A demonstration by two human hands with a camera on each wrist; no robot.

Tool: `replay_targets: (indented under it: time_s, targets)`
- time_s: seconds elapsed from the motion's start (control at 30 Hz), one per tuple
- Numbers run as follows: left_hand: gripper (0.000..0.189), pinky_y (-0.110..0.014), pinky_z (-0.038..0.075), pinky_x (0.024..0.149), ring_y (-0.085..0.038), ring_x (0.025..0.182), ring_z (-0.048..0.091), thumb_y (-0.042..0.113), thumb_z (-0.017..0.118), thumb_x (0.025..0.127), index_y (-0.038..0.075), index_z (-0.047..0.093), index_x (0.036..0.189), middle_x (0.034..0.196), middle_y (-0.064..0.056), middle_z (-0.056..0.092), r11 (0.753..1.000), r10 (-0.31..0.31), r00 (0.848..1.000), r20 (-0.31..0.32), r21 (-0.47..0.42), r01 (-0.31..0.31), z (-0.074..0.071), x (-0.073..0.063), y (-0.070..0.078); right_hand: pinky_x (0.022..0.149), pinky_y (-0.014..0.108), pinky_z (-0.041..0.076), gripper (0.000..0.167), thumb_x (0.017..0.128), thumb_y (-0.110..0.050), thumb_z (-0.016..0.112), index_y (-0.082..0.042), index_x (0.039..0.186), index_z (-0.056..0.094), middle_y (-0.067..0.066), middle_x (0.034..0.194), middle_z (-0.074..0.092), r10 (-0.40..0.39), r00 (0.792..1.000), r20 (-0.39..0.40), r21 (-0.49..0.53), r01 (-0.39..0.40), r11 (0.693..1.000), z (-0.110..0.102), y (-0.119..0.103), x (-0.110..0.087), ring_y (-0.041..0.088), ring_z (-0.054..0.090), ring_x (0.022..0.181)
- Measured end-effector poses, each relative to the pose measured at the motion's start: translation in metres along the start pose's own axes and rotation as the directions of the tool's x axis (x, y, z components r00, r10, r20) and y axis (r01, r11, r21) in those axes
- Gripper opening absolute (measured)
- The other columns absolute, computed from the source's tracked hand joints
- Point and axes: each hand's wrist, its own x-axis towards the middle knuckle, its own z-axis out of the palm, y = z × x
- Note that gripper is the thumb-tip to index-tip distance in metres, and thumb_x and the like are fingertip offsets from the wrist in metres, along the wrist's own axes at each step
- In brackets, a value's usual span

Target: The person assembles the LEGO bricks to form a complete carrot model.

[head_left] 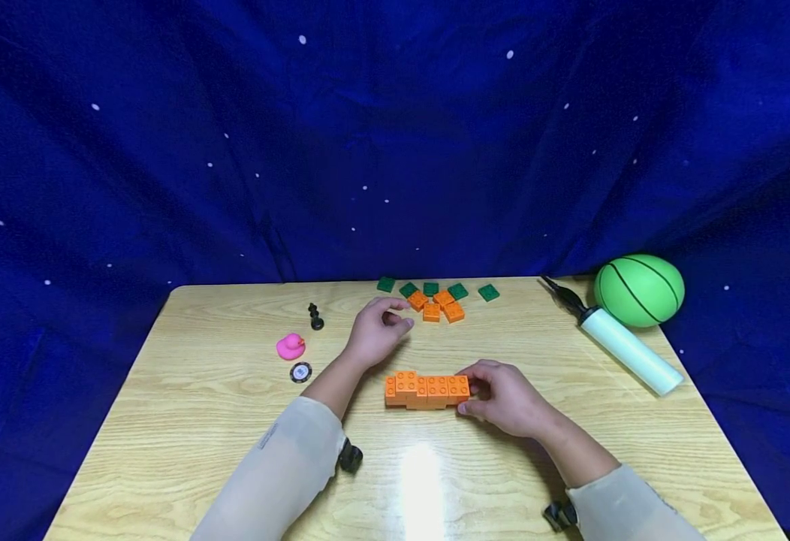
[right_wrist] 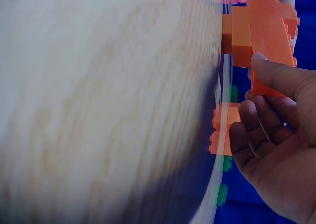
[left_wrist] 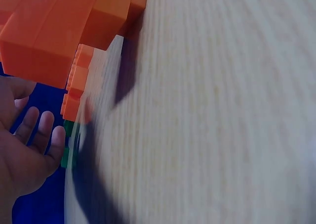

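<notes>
My right hand (head_left: 510, 398) pinches the right end of an orange block assembly (head_left: 429, 389) between thumb and fingers. In the right wrist view the thumb lies on the side of this orange assembly (right_wrist: 269, 31). My left hand (head_left: 379, 330) reaches past the assembly, its fingers loosely bent, close to several loose orange blocks (head_left: 432, 312) at the back of the table. Nothing shows between the left fingers; in the left wrist view the left hand (left_wrist: 24, 155) is apart from the orange assembly (left_wrist: 44, 31). Several green blocks (head_left: 458, 291) lie just behind the orange ones.
At the left are a pink rubber duck (head_left: 290, 346), a black chess piece (head_left: 315, 317) and a poker chip (head_left: 301, 372). A green ball (head_left: 640, 291) and a hand pump (head_left: 628, 349) lie at the right. A blue curtain (head_left: 395, 150) hangs behind the wooden table (head_left: 199, 421).
</notes>
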Motion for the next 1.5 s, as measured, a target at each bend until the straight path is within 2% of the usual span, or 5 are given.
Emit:
replay_targets:
  time_s: [0.37,0.63,0.83,1.13,1.5]
  targets:
    - [0.035,-0.038,0.052,0.086,-0.020,0.095,0.060,0.017,0.077,0.095,0.006,0.070,0.127,0.128,-0.015,0.056,0.998,-0.014,1.000,0.023,0.062,0.012,0.004,0.018,-0.007,0.078,0.030,0.056,0.032,0.085,-0.012,0.087,-0.013,0.115,0.074,-0.006,0.105,0.067,0.009,1.000,0.006,0.010,-0.009,1.000,-0.002,0.001,0.000,0.016,0.065,0.093]
    - [0.037,-0.042,0.051,0.097,-0.026,0.113,0.060,0.019,0.079,0.093,0.012,0.071,0.129,0.139,-0.012,0.053,0.987,-0.056,0.998,-0.001,0.152,0.056,0.011,0.029,-0.007,0.075,0.028,0.055,0.032,0.085,-0.012,0.087,-0.013,0.114,0.074,-0.007,0.103,0.066,0.008,1.000,0.000,0.012,-0.008,1.000,-0.003,0.003,-0.001,0.016,0.064,0.089]
    - [0.041,-0.044,0.050,0.100,-0.030,0.116,0.060,0.018,0.080,0.092,0.012,0.070,0.131,0.137,-0.014,0.054,0.983,-0.039,0.999,0.008,0.181,0.037,0.017,0.038,-0.005,0.078,0.031,0.057,0.033,0.085,-0.013,0.087,-0.013,0.115,0.074,-0.007,0.104,0.066,0.007,1.000,0.004,0.018,-0.007,1.000,-0.003,0.003,-0.001,0.016,0.065,0.092]
    - [0.047,-0.049,0.036,0.115,-0.037,0.137,0.044,0.019,0.080,0.090,0.015,0.069,0.136,0.145,-0.013,0.055,0.962,-0.049,0.999,0.008,0.269,0.046,0.021,0.046,-0.007,0.077,0.031,0.057,0.033,0.084,-0.013,0.088,-0.014,0.114,0.074,-0.008,0.103,0.066,0.003,1.000,-0.003,0.006,-0.003,1.000,-0.002,0.003,-0.001,0.017,0.065,0.090]
    - [0.041,-0.045,0.033,0.114,-0.033,0.134,0.046,0.025,0.080,0.092,0.017,0.072,0.132,0.138,-0.011,0.059,0.916,-0.061,0.998,0.031,0.398,0.043,0.024,0.048,-0.011,0.074,0.028,0.054,0.033,0.084,-0.013,0.088,-0.013,0.114,0.074,-0.008,0.100,0.065,-0.002,1.000,-0.003,-0.001,0.002,1.000,-0.003,0.003,0.000,0.016,0.063,0.087]
